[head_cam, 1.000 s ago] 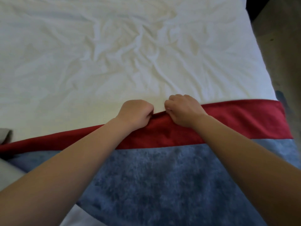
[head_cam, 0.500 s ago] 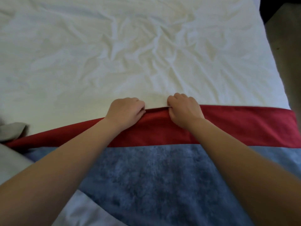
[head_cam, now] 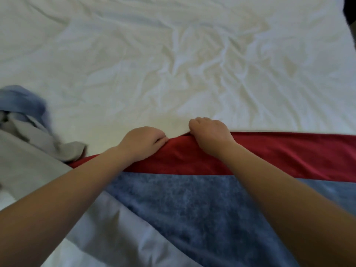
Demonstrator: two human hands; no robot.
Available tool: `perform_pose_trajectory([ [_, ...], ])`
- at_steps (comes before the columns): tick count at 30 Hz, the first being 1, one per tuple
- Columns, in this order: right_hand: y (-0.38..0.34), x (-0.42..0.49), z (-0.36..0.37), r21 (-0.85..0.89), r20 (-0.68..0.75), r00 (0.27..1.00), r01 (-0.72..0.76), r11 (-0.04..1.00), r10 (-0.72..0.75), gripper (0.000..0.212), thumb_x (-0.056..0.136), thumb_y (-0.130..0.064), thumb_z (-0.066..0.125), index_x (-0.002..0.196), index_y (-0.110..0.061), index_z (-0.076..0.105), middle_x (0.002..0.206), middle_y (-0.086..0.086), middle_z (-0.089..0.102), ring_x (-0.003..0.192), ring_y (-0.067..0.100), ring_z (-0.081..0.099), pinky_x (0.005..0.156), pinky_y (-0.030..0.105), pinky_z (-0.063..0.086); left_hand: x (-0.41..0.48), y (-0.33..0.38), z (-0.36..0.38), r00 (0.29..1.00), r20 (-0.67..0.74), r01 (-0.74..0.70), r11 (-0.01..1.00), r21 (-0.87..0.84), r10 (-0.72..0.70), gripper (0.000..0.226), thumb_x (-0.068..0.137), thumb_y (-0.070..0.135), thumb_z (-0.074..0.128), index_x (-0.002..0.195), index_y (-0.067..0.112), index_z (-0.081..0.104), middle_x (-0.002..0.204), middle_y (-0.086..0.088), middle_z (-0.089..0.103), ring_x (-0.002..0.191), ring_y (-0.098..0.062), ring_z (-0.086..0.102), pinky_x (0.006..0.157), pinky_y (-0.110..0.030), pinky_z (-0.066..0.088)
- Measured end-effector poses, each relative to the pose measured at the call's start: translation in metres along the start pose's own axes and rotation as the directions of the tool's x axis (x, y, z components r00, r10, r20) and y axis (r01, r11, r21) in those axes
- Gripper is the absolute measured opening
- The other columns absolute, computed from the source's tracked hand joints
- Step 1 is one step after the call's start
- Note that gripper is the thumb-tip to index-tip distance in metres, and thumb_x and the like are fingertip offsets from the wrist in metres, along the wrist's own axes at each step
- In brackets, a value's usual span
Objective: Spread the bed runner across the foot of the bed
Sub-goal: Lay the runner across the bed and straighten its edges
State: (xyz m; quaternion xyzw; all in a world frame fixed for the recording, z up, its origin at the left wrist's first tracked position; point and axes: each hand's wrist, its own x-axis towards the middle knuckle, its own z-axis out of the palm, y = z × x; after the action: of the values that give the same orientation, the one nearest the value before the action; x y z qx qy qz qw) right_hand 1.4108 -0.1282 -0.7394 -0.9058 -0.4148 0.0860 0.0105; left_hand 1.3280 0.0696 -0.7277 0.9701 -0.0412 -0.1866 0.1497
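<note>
Where runner (head_cam: 279, 151) ends, seemingly white sheet (head_cam: 154, 64).

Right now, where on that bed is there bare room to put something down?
The wrinkled white sheet is bare from the red band up to the far edge. It is crowded along the near edge: both hands grip the runner's red band, and bunched grey and blue cloth fills the left side.

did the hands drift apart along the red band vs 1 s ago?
Yes, slightly. The left hand and right hand grip the red band's far edge with a wider gap between them, spreading sideways along the seam against the white sheet.
</note>
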Motion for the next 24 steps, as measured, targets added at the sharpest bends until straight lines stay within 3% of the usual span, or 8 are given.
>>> perform_pose_trajectory([
  [6,-0.004,0.011,-0.004,-0.015,-0.107,0.980,-0.171,0.985,0.169,0.010,0.089,-0.005,0.051,0.095,-0.013,0.051,0.092,0.005,0.057,0.083,0.029,0.055,0.059,0.035,0.025,0.010,-0.015,-0.012,0.981,0.034,0.195,0.952,-0.235,-0.192,0.034,0.098,0.027,0.045,0.085,0.005,0.068,0.092,-0.011,0.067,0.091,-0.026,0.060,0.078,-0.035,0.043],
  [10,-0.009,0.008,0.005,0.062,-0.103,0.967,-0.228,0.972,0.233,0.011,0.092,-0.006,0.046,0.099,-0.012,0.051,0.095,0.005,0.057,0.086,0.029,0.055,0.062,0.034,0.028,0.004,-0.024,-0.014,0.952,0.207,0.292,0.873,-0.391,-0.225,0.012,0.085,0.014,0.066,0.089,0.010,0.076,0.081,-0.004,0.071,0.074,-0.003,0.062,0.075,-0.026,0.044],
  [12,-0.007,0.012,0.008,0.042,-0.096,0.972,-0.213,0.976,0.216,0.011,0.091,-0.006,0.046,0.099,-0.013,0.051,0.096,0.005,0.057,0.086,0.029,0.055,0.062,0.034,0.028,0.000,-0.029,-0.014,0.953,0.185,0.293,0.892,-0.345,-0.241,0.009,0.081,0.013,0.071,0.088,0.012,0.077,0.078,-0.004,0.072,0.065,0.003,0.061,0.073,-0.023,0.044],
  [16,-0.003,0.017,0.011,0.026,-0.103,0.961,-0.256,0.966,0.257,0.011,0.092,-0.008,0.049,0.101,-0.013,0.053,0.098,0.005,0.059,0.089,0.028,0.055,0.063,0.033,0.029,0.013,-0.033,-0.025,0.925,-0.163,0.320,0.936,-0.149,-0.342,0.011,0.081,0.019,0.070,0.091,0.016,0.075,0.095,-0.006,0.072,0.093,-0.023,0.065,0.080,-0.029,0.048],
  [20,-0.009,0.016,0.003,0.011,-0.057,0.965,-0.255,0.967,0.255,0.014,0.090,-0.012,0.049,0.104,-0.011,0.052,0.102,0.007,0.057,0.094,0.029,0.054,0.066,0.034,0.030,0.014,-0.023,-0.033,0.930,-0.208,0.318,0.947,0.036,-0.304,0.015,0.087,0.022,0.056,0.099,0.021,0.066,0.105,-0.004,0.065,0.101,-0.027,0.059,0.081,-0.039,0.049],
  [24,-0.034,0.020,-0.022,0.020,-0.134,0.986,-0.101,0.995,0.102,0.023,0.092,-0.023,0.047,0.111,-0.012,0.054,0.107,0.007,0.057,0.098,0.029,0.054,0.074,0.038,0.038,-0.017,-0.015,-0.043,0.935,-0.300,0.241,0.961,0.138,-0.191,0.028,0.093,0.033,0.047,0.112,0.018,0.061,0.111,-0.007,0.061,0.103,-0.030,0.057,0.078,-0.039,0.046],
])
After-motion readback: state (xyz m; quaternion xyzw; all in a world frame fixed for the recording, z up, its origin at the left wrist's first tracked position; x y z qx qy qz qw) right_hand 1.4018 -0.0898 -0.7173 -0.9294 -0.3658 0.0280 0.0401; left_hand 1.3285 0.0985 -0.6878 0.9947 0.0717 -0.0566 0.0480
